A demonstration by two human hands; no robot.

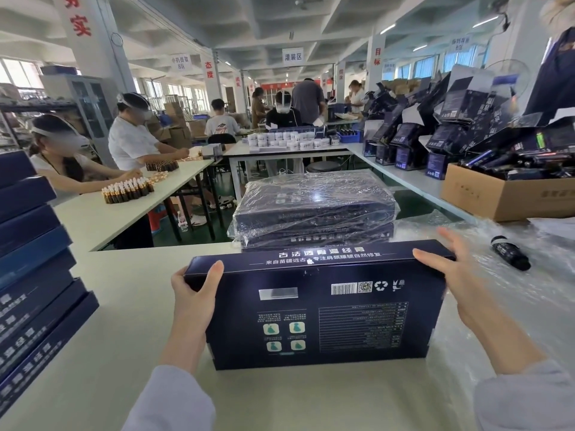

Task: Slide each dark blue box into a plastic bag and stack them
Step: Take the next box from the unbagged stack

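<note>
A flat dark blue box (317, 309) with white print, a barcode and green icons is held in front of me over the pale table (124, 337). My left hand (194, 297) grips its far left corner, thumb on top. My right hand (457, 275) holds the far right corner, thumb on the top edge and fingers spread. Behind it lies a stack of bagged dark blue boxes (314, 209) in shiny clear plastic. A tall pile of unbagged dark blue boxes (34, 269) rises at the left edge. Loose clear plastic bags (497, 306) lie under and to the right of the box.
A small black bottle (510, 251) lies on the plastic at the right. A cardboard carton (504, 194) full of dark packages stands at the far right, with more dark cartons heaped behind it. People work at tables to the left and at the back.
</note>
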